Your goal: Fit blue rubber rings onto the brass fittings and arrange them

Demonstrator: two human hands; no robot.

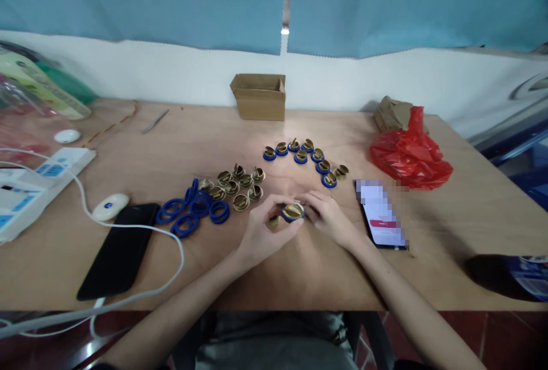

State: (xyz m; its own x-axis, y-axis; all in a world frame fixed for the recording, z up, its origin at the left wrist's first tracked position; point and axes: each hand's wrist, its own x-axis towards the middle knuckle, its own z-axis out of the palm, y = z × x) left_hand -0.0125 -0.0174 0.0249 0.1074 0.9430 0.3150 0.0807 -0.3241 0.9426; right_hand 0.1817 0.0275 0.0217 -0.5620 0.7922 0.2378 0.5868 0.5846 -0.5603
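Near the table's front, my left hand (264, 232) grips a round gold-coloured metal piece (293, 210) with a blue ring around its lower rim, thumb in front and fingers behind. My right hand (330, 217) closes its fingertips on the piece's right side; part of that grip is hidden. Another gold piece (273, 220) shows behind my left thumb. Left of my hands lie several loose gold pieces (232, 188) with raised flaps, and several blue rings (219, 212), some stacked. Beyond my hands, several gold pieces seated in blue rings (301, 156) form a curve, with one ringless piece (341, 172) at its right end.
A small cardboard box (261, 104) stands at the back against the wall. At right are a red plastic bag (409, 156), a lit phone (382, 216) and a dark bottle (505, 276). A black phone (120, 250), white cable (81, 187) and power strip (40, 187) lie left.
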